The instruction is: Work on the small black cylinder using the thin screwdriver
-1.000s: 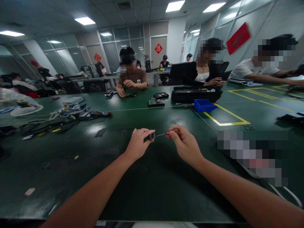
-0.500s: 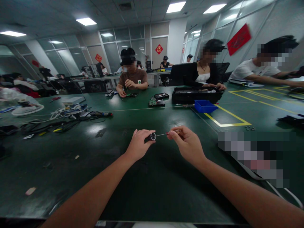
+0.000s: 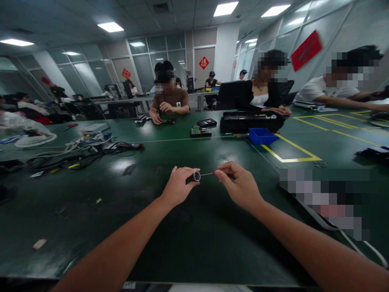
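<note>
Between thumb and fingers my left hand (image 3: 178, 184) grips a small dark cylinder (image 3: 197, 176) with a pale ring at its open end, which faces me. What kind of part it is, I cannot make out. My right hand (image 3: 241, 184) is closed around the handle of a thin screwdriver (image 3: 207, 174), mostly covered by the fingers; a bit of red shows where the shaft begins. The metal shaft points left, and its tip reaches the cylinder's edge. Whether the tip is inside the ring is unclear. Both hands are held above the green table (image 3: 188, 247).
A blue bin (image 3: 263, 136) stands beyond my right hand, before a long black casing (image 3: 252, 122). Hard drives (image 3: 201, 132) lie near it. Tangled cables (image 3: 94, 156) spread on the left. A co-worker (image 3: 170, 97) sits opposite; others sit at right. A blurred-out item (image 3: 325, 202) lies at right.
The cylinder and screwdriver have shifted very slightly, and the right fingers have turned a little on the handle. Otherwise the hands stay in the same place.
</note>
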Available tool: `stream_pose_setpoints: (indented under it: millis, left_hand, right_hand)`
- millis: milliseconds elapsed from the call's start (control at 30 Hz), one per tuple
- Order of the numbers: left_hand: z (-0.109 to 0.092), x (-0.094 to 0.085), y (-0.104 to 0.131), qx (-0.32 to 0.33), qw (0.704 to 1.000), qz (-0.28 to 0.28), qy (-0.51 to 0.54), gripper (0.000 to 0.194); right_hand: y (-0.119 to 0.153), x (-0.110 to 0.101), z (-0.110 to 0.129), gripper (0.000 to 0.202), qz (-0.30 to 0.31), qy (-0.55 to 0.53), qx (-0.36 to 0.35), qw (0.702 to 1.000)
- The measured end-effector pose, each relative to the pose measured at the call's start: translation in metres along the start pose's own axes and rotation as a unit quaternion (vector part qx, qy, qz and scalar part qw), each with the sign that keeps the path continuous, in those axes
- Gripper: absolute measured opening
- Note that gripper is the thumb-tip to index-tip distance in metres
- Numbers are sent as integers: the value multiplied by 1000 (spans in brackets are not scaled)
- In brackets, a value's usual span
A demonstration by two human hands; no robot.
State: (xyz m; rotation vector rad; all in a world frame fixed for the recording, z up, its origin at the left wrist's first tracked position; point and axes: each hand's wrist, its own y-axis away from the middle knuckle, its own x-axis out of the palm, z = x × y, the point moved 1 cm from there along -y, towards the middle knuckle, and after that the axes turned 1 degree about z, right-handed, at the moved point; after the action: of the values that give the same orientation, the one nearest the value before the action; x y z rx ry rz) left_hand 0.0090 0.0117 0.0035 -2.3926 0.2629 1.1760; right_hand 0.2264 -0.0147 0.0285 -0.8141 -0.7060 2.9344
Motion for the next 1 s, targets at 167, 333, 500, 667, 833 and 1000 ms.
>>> stream_pose_setpoints:
  millis: [167,333,500,667,833,1000]
  left_hand:
    - [2,1,1,12,1000,11,-2,38]
    - [-1,0,1,14,1000,17,-14,39]
    - [0,-1,1,7,1000,9,-5,38]
    - [1,-1,1,11,1000,11,-5,38]
    - [-1,-1,1,11,1000,5,-12,38]
    - [-5,-6,1,11,999,-32,-15,38]
  right_hand:
    - [0,0,3,15,43,24,-23,999]
    - [0,2,3,35,20,49,31,998]
    - [3,5,6,25,20,47,-2,999]
    - [5,3,7,27,27,43,14,999]
    - [5,7,0,21,-7,-30,47,998]
    - [-7,9,-12,25,-23,-263,124,957]
